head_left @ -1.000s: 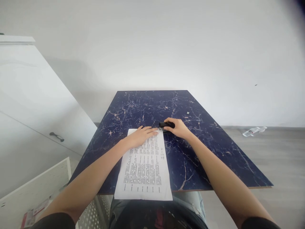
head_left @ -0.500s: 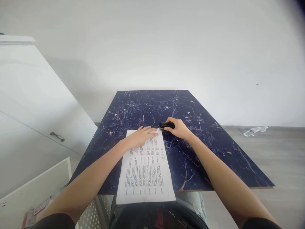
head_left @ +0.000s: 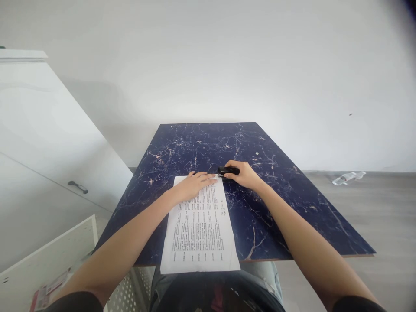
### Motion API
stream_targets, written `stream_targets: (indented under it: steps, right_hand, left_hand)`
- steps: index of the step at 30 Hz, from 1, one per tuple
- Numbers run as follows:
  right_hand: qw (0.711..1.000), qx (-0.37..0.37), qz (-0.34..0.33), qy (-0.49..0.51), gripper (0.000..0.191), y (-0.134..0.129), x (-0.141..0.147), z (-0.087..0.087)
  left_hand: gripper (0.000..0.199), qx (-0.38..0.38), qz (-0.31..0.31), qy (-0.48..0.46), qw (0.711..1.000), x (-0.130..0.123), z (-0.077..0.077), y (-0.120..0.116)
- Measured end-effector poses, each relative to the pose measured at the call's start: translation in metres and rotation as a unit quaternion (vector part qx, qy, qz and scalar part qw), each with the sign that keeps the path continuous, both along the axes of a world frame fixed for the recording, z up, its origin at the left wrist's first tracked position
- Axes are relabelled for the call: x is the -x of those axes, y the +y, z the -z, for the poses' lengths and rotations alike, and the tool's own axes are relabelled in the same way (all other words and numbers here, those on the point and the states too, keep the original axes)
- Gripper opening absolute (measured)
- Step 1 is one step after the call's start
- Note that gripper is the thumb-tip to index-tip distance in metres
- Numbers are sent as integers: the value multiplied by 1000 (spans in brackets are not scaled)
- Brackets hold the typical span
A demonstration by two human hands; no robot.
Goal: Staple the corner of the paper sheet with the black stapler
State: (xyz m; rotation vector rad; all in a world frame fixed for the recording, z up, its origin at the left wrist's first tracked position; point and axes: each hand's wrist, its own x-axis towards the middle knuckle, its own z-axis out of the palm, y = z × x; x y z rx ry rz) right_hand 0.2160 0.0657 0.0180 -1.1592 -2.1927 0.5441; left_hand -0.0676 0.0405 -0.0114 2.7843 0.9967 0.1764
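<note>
Paper (head_left: pixel 199 236) farther forward, top partly under flat left hand (head_left: pixel 192 186), stapler (head_left: pixel 225 170) half-hidden in gripping right hand (head_left: pixel 246 175).

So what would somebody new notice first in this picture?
Probably the dark blue, pale-veined tabletop, right in the middle. Next, the printed paper reaching past its near edge, with the left hand flat on its far end. Then the black stapler, held in the right hand at the paper's far right corner.

Pale wall (head_left: pixel 214 60), floor (head_left: pixel 373 212) (streaky grey).
</note>
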Motion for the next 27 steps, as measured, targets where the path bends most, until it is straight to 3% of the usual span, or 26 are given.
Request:
stream_targets:
  steps: [11, 15, 20, 24, 27]
  right_hand:
    - [1000, 7, -6, -6, 14, 0, -1, -1]
    - [1000, -5, -6, 5, 22, 1, -1, -2]
    - [991, -67, 99, 66, 32, 7, 16, -5]
    - [984, -91, 150, 8, 41, 20, 36, -12]
    - [983, -53, 173, -28, 46, 33, 49, -18]
  left_hand:
    - [86, 0, 2, 3, 1000, 0, 1, 1]
    - [90, -2, -1, 10, 1000, -1, 0, 1]
    - [91, -1, 0, 9, 1000, -1, 2, 3]
    - [95, -10, -4, 26, 1000, -2, 1, 2]
    - [95, -14, -1, 37, 999, -3, -2, 0]
